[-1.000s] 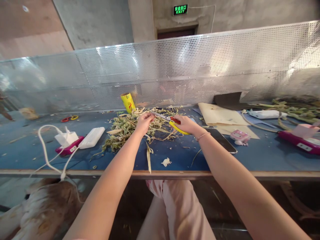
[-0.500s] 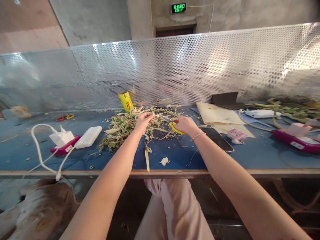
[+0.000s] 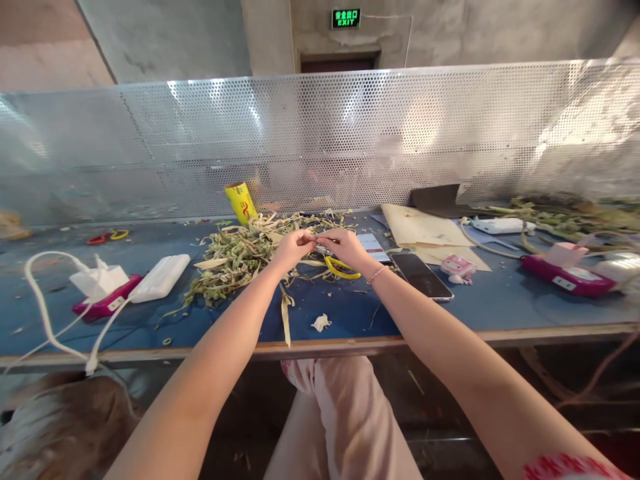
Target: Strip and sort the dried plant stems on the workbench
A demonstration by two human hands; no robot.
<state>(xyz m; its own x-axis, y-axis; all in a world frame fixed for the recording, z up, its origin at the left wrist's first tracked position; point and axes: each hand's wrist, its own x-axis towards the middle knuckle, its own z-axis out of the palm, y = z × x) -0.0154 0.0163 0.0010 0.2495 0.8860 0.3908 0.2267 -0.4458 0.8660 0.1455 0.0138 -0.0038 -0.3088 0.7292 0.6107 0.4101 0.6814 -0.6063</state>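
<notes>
The left hand (image 3: 293, 252) is pinched narrow; its fingertips meet, or nearly meet, those of the right hand (image 3: 349, 248). The right hand appears curled about a pair of yellow-handled scissors (image 3: 345, 273), one loop projecting below the palm. Both hands work at the near right side of a heap of withered leafy stems (image 3: 215, 270), spread on the blue worktop (image 3: 500, 310). For sound handling, keep the scissors secured against the palm, point the blades away from the left fingertips, and pinch lightly, as the stems look dry and liable to crumble.

Beyond the hands, a yellow printed tube (image 3: 241, 203) leans behind the heap; a smartphone (image 3: 423, 276) lies near the right wrist, with a pink toy figure (image 3: 459, 268) beside it. Note: whatever lies between the fingertips is too small to identify. The right hand hides most of the scissors, so blade position cannot be confirmed. A printed card (image 3: 373, 247) is partly covered by the right hand; its text is illegible
</notes>
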